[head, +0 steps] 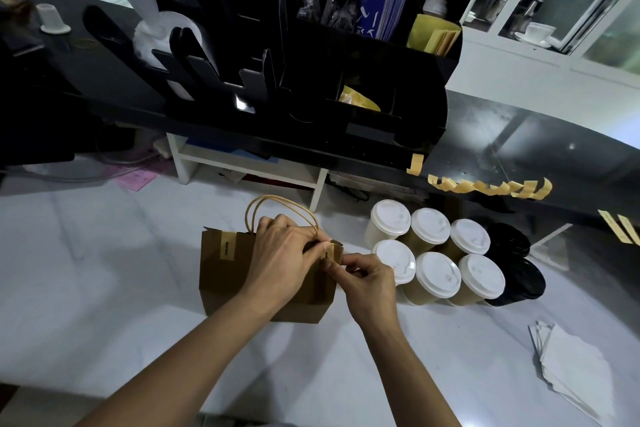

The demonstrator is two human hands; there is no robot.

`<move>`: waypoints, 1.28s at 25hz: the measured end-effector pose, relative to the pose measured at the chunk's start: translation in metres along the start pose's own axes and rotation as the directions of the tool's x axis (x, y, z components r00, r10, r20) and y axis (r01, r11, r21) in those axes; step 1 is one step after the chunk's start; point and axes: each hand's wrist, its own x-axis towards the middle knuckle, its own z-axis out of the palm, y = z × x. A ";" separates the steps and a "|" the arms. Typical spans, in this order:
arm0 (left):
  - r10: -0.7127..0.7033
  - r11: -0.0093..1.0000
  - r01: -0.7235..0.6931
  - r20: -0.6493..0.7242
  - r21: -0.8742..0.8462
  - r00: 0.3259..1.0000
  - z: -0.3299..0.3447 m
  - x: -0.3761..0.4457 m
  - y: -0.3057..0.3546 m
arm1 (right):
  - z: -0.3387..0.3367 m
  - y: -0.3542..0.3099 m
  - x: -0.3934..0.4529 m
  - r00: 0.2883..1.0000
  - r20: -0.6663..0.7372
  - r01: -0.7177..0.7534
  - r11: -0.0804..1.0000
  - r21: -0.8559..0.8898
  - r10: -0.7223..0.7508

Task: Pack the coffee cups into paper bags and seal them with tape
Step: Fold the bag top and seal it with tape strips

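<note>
A brown paper bag [228,284] with twine handles [273,204] stands on the white counter. One tan tape strip [227,245] is stuck over its top edge at the left. My left hand [280,260] pinches the bag's top at the right. My right hand [367,279] presses a second tape strip [331,251] onto that corner, thumb and fingers closed on it. Right of the bag stand several white-lidded coffee cups [438,274] and two black-lidded ones [523,279].
Spare tape strips [491,186] hang from the edge of the dark raised counter [519,149]. A black organiser [311,80] holding sleeves and bags sits behind. A stack of white napkins [571,367] lies at the right. A white shelf [242,166] stands behind the bag.
</note>
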 end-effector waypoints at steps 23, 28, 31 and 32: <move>0.100 0.982 -0.164 -0.471 -0.096 0.876 -0.040 -0.053 -0.048 | 0.018 0.012 -0.014 0.994 -0.098 0.042 0.998 -0.041 -0.046; -0.171 0.978 0.090 -0.473 -0.190 0.864 -0.040 -0.067 -0.081 | 0.026 0.020 -0.022 0.997 -0.080 -0.002 1.000 -0.031 -0.001; -0.398 0.881 0.271 -0.297 -0.388 0.868 -0.035 -0.074 -0.093 | 0.029 0.020 -0.026 0.998 -0.038 -0.045 0.999 0.022 0.046; -0.461 0.833 0.331 -0.224 -0.443 0.859 -0.033 -0.077 -0.095 | 0.031 0.020 -0.028 0.998 -0.017 -0.062 0.997 0.041 0.063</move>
